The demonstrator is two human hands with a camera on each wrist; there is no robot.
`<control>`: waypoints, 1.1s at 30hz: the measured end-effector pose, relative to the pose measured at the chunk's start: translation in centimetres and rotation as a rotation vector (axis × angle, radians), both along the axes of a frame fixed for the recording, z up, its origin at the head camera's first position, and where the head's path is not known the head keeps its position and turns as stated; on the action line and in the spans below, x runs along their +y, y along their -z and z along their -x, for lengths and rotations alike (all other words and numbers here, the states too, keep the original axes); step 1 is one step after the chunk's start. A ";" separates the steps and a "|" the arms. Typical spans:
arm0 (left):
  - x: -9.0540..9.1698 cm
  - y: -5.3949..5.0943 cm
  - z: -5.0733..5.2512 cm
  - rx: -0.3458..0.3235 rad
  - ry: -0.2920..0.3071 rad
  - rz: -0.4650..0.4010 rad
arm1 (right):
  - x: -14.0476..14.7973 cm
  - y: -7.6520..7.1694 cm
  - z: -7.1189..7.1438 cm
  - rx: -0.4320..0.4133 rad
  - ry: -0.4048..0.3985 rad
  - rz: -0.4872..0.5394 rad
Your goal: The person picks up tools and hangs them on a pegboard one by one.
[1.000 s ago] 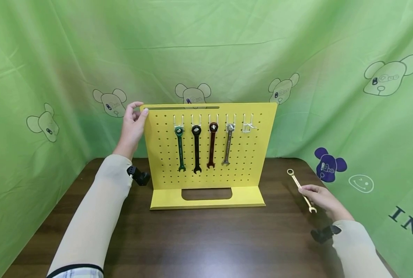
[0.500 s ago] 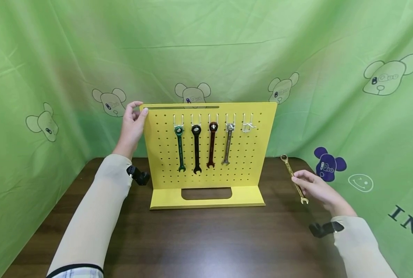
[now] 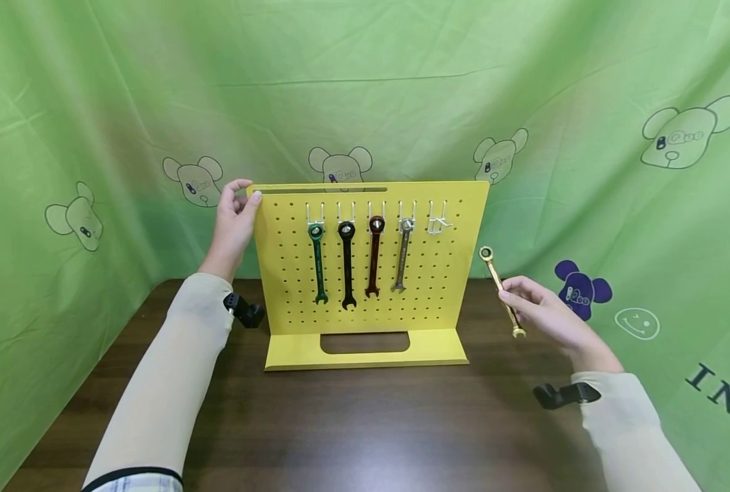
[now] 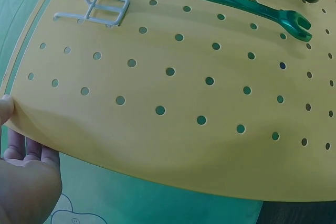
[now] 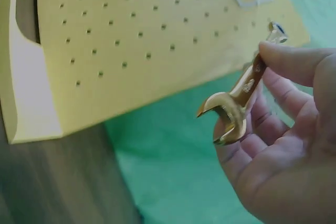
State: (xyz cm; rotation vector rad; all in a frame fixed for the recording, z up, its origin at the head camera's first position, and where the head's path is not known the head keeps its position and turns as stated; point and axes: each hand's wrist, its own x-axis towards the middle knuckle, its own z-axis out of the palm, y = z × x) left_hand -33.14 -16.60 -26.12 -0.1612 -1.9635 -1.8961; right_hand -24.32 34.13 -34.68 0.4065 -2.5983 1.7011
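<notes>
My left hand [image 3: 234,222] grips the top left corner of a yellow pegboard [image 3: 297,260], thumb in front and fingers behind. In the air right of the board, my right hand [image 3: 545,314] pinches a gold combination wrench [image 3: 498,283] by its shaft, ring end up and open end down. Four hooks carry wrenches: a green wrench [image 3: 319,263], a black wrench [image 3: 348,266], a dark red wrench [image 3: 374,258] and a silver wrench [image 3: 403,256]. At the far right, a white hook [image 3: 438,222] holds nothing. The right wrist view shows the gold wrench's open jaw close up.
The pegboard's yellow base [image 3: 293,352] stands on a dark brown wooden table [image 3: 365,424]. Behind and at both sides hangs a green cloth [image 3: 401,82] printed with cartoon heads.
My right hand has lifted the gold wrench up and to the left, closer to the board's right edge. The left hand has stayed on the corner.
</notes>
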 end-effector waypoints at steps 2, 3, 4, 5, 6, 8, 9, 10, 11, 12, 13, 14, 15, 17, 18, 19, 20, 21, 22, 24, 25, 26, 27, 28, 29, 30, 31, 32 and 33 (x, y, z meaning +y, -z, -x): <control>0.0 0.0 0.0 -0.003 0.006 -0.007 | -0.7 -0.5 0.1 0.028 0.004 -0.017; 0.0 0.0 0.0 -0.004 0.008 -0.007 | -1.0 -0.8 0.1 0.040 0.006 -0.023; 0.0 0.0 0.0 -0.005 0.009 -0.008 | -1.4 -1.0 0.1 0.047 0.005 -0.024; 0.0 0.0 0.0 -0.006 0.009 -0.007 | -1.7 -1.3 0.1 0.054 0.003 -0.025; 0.0 0.0 0.0 -0.007 0.009 -0.008 | -2.0 -1.6 0.2 0.058 -0.002 -0.024; 0.0 -0.1 0.0 -0.006 0.005 -0.002 | -2.7 -2.1 0.3 0.066 -0.010 -0.019; 0.0 0.0 0.0 -0.006 0.004 -0.002 | -3.0 -2.3 0.4 0.072 -0.018 -0.017; 0.0 0.0 0.0 -0.005 0.002 -0.002 | -3.3 -2.5 0.4 0.076 -0.023 -0.011; 0.0 0.0 0.0 -0.004 0.002 0.000 | -3.6 -2.7 0.5 0.081 -0.028 -0.007; 0.0 0.0 0.0 -0.004 0.002 0.000 | -3.8 -2.8 0.6 0.085 -0.035 0.003; 0.0 0.0 0.0 -0.003 0.002 -0.001 | -4.0 -2.9 0.7 0.089 -0.037 0.010; 0.0 0.0 -0.1 -0.002 0.004 -0.001 | -4.3 -3.0 0.9 0.094 -0.043 0.022; 0.0 0.0 0.0 -0.002 0.007 -0.002 | -4.5 -3.1 1.0 0.093 -0.046 0.038; 0.0 0.0 0.0 -0.002 0.010 -0.003 | -4.8 -3.1 1.2 0.086 -0.055 0.072; 0.0 0.0 0.0 -0.002 0.010 -0.004 | -5.0 -3.0 1.4 0.079 -0.059 0.091; 0.0 0.0 0.0 -0.002 0.010 -0.003 | -5.1 -3.0 1.5 0.070 -0.061 0.106; 0.0 0.0 0.0 -0.003 0.010 -0.002 | -5.3 -2.9 1.6 0.063 -0.065 0.122; 0.0 0.0 0.0 -0.006 0.009 -0.002 | -5.4 -2.9 1.7 0.054 -0.065 0.135; 0.0 0.0 0.1 -0.006 0.007 0.000 | -5.5 -2.8 1.8 0.048 -0.068 0.149; 0.1 -0.1 0.1 -0.006 0.006 0.001 | -5.7 -2.6 2.1 0.039 -0.072 0.169; 0.1 -0.1 0.1 -0.008 0.006 0.002 | -5.8 -2.5 2.2 0.036 -0.074 0.179; 0.1 -0.1 0.1 -0.008 0.007 0.001 | -5.8 -2.4 2.3 0.032 -0.078 0.191; 0.1 -0.1 0.1 -0.008 0.007 0.000 | -5.9 -2.3 2.5 0.028 -0.084 0.202; 0.1 -0.1 0.0 -0.007 0.006 0.000 | -6.0 -2.2 2.7 0.023 -0.090 0.212; 0.0 -0.1 0.0 -0.005 0.006 -0.001 | -6.1 -2.1 2.8 0.019 -0.093 0.220; 0.0 -0.1 0.0 -0.004 0.007 -0.001 | -6.1 -2.0 3.0 0.015 -0.098 0.227; 0.0 -0.1 0.0 -0.005 0.007 -0.002 | -6.2 -1.8 3.2 0.012 -0.099 0.235; 0.0 0.0 0.0 -0.003 0.008 -0.003 | -6.2 -1.7 3.4 0.011 -0.099 0.243; 0.0 0.0 0.1 -0.003 0.009 -0.004 | -6.3 -1.6 3.6 0.012 -0.097 0.248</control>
